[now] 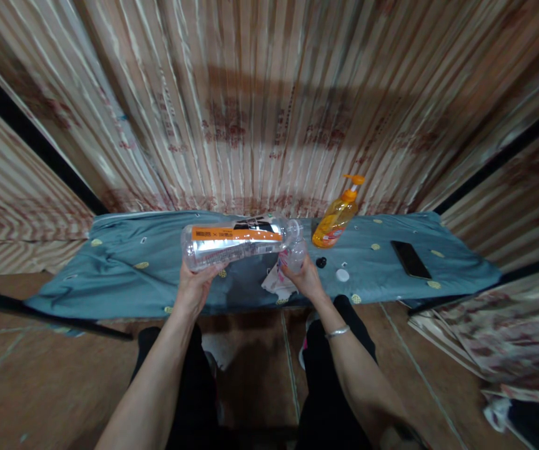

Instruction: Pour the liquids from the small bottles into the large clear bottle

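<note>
My left hand [195, 286] grips a large clear plastic bottle [236, 244] with an orange label, held on its side over a blue-cloth table [123, 269]. The bottle's mouth points right, toward a small clear bottle [296, 255] that my right hand [305, 277] holds upright. The two openings are close together. A crumpled white tissue [275, 284] lies under my right hand.
An orange pump bottle [337, 215] stands at the back of the table. A small black cap [321, 262] and a white cap [342, 274] lie near it. A black phone [410, 259] rests to the right. Striped curtains [269, 106] hang behind.
</note>
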Available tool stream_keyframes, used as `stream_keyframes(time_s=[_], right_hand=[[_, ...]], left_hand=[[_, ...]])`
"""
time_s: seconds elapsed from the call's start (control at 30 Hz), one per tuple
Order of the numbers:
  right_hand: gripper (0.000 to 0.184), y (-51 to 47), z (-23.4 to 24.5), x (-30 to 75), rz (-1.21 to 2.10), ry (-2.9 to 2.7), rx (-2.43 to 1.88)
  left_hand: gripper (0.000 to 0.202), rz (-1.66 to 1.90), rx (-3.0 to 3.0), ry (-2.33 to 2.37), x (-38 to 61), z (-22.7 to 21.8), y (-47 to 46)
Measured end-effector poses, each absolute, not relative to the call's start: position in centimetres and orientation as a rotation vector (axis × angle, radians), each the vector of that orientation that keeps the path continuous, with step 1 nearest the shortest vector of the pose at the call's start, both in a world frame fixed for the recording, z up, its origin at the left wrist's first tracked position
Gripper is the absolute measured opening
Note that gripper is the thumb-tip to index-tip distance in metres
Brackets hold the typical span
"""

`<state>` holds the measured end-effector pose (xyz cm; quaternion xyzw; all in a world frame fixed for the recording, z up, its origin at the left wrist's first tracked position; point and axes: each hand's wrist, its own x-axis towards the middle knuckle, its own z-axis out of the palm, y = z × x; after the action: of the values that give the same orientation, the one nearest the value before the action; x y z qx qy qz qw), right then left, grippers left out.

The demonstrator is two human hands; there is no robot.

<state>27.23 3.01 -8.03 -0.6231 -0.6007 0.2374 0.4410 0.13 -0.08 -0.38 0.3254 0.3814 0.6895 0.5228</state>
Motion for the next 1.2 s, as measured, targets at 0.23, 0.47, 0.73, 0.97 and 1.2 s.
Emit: stream_keyframes(time_s=[0.23, 0.47, 0.73, 0.97, 1.2], right_hand=[[0.067, 3.00, -8.17, 27.21, 0.601, -1.487, -1.579], [0.068, 3.00, -8.38, 27.24, 0.619, -1.482, -1.557], [0.066, 3.05, -8.40, 27.31, 0.600, -1.491, -1.563], [0.063, 3.14, -8.70, 27.32, 0.586, -1.481, -1.557], [0.064, 3.11, -8.54, 27.34, 0.594, -1.487, -1.557]], left_hand=[[0.067, 1.665, 0.765, 0.909, 0.14, -0.47, -0.06], [0.065, 1.653, 0.792, 0.901, -0.06, -0.67, 0.01], [0.064, 1.640, 0.815, 0.908, -0.18, -0.78, 0.04], [0.065, 1.652, 0.787, 0.911, -0.09, -0.87, 0.09], [0.062, 1.658, 0.781, 0.906, 0.11, -0.56, -0.03]])
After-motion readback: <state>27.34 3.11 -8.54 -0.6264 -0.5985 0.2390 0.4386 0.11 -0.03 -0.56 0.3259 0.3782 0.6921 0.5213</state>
